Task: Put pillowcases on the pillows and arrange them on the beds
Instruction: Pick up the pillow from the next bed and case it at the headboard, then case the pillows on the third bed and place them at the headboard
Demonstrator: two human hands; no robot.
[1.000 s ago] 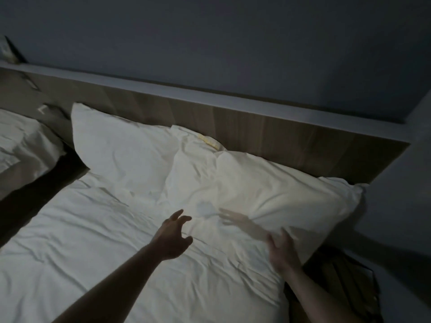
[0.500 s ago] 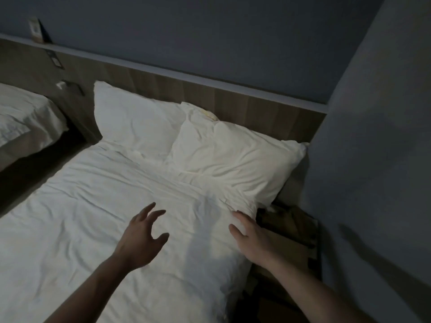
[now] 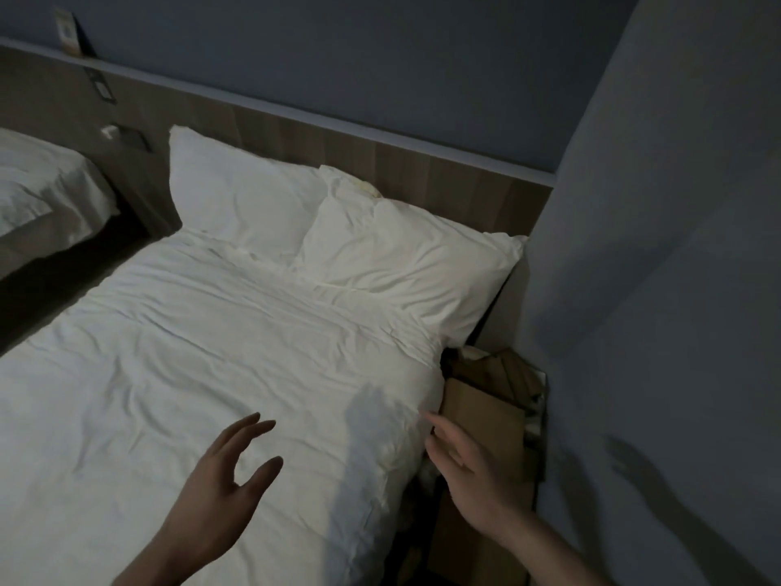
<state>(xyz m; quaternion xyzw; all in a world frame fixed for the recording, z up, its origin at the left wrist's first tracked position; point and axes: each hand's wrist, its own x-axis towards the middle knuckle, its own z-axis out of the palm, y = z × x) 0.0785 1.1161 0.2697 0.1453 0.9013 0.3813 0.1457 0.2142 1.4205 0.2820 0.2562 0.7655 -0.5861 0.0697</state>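
Two white pillows in cases lean against the wooden headboard (image 3: 443,167) of the bed (image 3: 148,374). The left pillow (image 3: 241,205) stands behind the right pillow (image 3: 405,260), which overlaps its edge and reaches the bed's right side. My left hand (image 3: 224,488) hovers over the white sheet near the front, fingers spread, holding nothing. My right hand (image 3: 469,471) is open beside the bed's right edge, above a cardboard box, also empty. Both hands are well away from the pillows.
A brown cardboard box (image 3: 486,420) with scraps fills the gap between the bed and the grey wall (image 3: 655,289) on the right. A second bed (image 3: 38,188) with white bedding lies at the far left, across a dark aisle. Wall switches (image 3: 101,86) sit on the headboard panel.
Both hands have pulled back from the right pillow toward me, and my view has backed away. The pillows stay leaning on the headboard.
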